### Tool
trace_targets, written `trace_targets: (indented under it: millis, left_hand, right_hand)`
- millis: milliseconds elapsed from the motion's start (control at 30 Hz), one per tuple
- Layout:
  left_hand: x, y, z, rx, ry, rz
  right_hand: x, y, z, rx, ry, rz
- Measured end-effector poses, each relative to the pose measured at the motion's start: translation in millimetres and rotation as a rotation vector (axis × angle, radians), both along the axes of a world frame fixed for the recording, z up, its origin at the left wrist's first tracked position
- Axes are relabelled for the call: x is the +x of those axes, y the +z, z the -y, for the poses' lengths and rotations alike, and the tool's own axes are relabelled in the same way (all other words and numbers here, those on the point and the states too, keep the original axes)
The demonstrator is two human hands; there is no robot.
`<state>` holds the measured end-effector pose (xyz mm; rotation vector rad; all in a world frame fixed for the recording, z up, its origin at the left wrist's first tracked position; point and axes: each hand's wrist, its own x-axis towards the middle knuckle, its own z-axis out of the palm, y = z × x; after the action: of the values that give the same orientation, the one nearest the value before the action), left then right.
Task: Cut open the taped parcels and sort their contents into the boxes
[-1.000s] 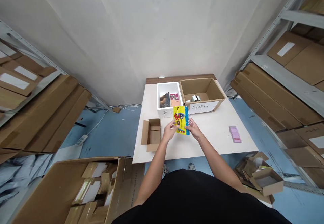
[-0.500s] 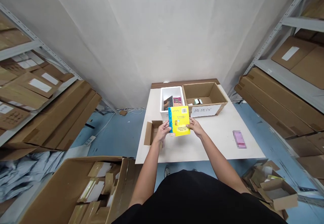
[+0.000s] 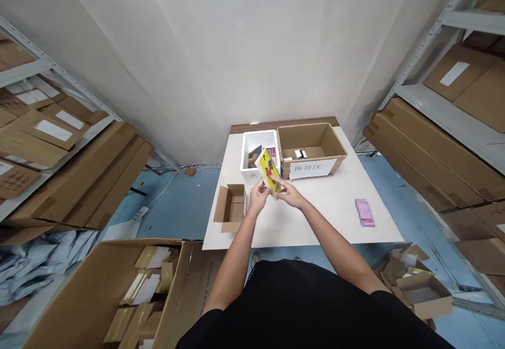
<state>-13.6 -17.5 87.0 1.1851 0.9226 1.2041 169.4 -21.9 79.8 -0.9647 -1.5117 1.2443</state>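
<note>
A yellow book [image 3: 267,168] is held tilted above the table, a picture on its visible side and the page edges showing at its left. My left hand [image 3: 259,197] grips its lower left edge. My right hand [image 3: 289,194] holds the lower right side, fingers across the cover. Just beyond the book stands a white foam box [image 3: 249,175] with a dark book and a pink one inside. To its right is a cardboard box [image 3: 340,154] with a handwritten white label and a few small items. A small open carton [image 3: 232,227] sits left of my left hand.
The pale table [image 3: 315,222] carries a blurred pink item [image 3: 365,212] at its right. A large carton [image 3: 182,280] of parcels stands at lower left, and discarded cartons [image 3: 422,291] lie at lower right. Shelves of boxes [image 3: 90,170] flank both sides.
The book has turned from its flat yellow back, facing me, to a tilted view of another side with a picture. Both hands have moved closer together around its lower end.
</note>
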Motion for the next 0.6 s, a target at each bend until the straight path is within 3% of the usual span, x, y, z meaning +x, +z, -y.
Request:
trace_targets:
  millis: [100,167,267,367,600]
  left_hand:
    - [-18.3,0.6,-8.8,-0.110,0.042,0.008]
    - [-29.7,0.4,-16.1,-0.168,0.036,0.022]
    - [-43.4,0.6,-29.4,-0.202,0.010,0.054]
    - [-57.7,0.4,-46.8,-0.227,-0.073,0.052]
    - [-96.7,-14.1,-115.0,-0.273,-0.232,0.021]
  right_hand:
    - [26.8,-4.1,-16.0,-0.107,-0.262,-0.006]
    - [46.1,-5.0,-27.0,-0.224,-0.318,-0.043]
    - [66.3,-3.7,-39.9,-0.401,-0.088,-0.188]
    - [71.9,-2.9,-50.3,-0.449,0.096,-0.322]
    - [52.1,-9.0,-94.2,-0.497,0.122,-0.326]
